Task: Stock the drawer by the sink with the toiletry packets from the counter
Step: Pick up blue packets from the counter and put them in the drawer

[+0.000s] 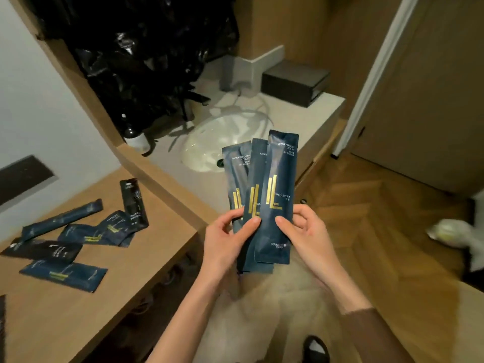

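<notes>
Three long dark-blue toiletry packets (277,195) with gold stripes and white lettering are fanned upright above the floor, beside the sink (209,145). The left hand (227,237) and right hand (306,229) each close their grip on the lower halves. More packets (65,275) lie flat on the wooden surface (78,323).

This looks like a hotel room's vanity corner. A white oval sink basin (222,142) sits in a pale stone countertop (296,119), with herringbone wood flooring (366,205) to its right. Left of the basin, dark blue branded toiletry packets (78,231) lie scattered over a light wooden counter (146,247).
</notes>
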`<act>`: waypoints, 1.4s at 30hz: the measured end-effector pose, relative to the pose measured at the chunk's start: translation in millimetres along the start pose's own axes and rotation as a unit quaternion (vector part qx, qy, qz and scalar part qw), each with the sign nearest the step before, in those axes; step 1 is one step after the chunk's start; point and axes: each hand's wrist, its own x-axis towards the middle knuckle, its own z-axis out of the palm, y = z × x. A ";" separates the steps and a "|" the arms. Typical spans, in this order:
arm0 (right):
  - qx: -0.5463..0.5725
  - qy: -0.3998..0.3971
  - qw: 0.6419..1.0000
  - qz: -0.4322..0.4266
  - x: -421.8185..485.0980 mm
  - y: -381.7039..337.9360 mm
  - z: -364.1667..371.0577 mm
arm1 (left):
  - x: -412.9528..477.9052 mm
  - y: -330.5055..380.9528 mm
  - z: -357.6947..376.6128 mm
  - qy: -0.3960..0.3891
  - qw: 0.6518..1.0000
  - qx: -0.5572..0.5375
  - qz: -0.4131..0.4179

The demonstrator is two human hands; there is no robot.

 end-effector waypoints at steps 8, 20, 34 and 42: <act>-0.038 0.023 0.999 -0.017 84.6 -35.5 -156.0 | 69.7 12.1 170.8 -0.039 0.999 -0.010 -0.009; -0.124 -0.046 0.991 -0.029 245.4 -72.4 -259.5 | 194.4 34.5 294.5 -0.008 1.000 -0.026 -0.008; -0.117 -0.058 0.991 0.028 495.4 -97.7 -297.5 | 404.0 56.3 328.6 0.119 0.985 -0.119 -0.048; 0.000 -0.099 0.974 0.204 652.4 -75.6 -292.3 | 460.0 50.3 328.8 0.208 0.972 -0.096 -0.044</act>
